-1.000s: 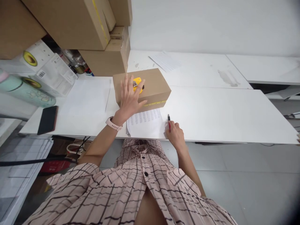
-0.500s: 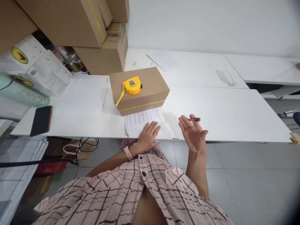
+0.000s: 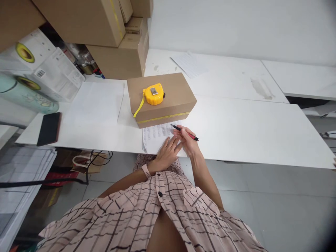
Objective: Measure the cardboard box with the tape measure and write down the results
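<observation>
My left hand (image 3: 167, 154) lies flat, fingers stretched out, on a printed sheet of paper (image 3: 154, 135) at the near edge of the white table (image 3: 236, 129). Right beside it, my right hand (image 3: 188, 142) grips a red and black pen (image 3: 184, 132) with its tip over the sheet. Just behind the sheet stands a small brown cardboard box (image 3: 168, 101) with a yellow tape measure (image 3: 153, 95) on top; a short length of yellow tape hangs over the box's front left corner.
A black phone (image 3: 49, 128) lies at the table's left end, next to a blank white sheet (image 3: 96, 103). Stacked cardboard boxes (image 3: 115, 38) and white printed cartons (image 3: 42, 70) crowd the far left. Another paper (image 3: 189, 64) lies at the back.
My left hand left the box top and came down flat on the printed sheet. My right hand lifted with the pen, swung out to the right, then returned to the sheet.
</observation>
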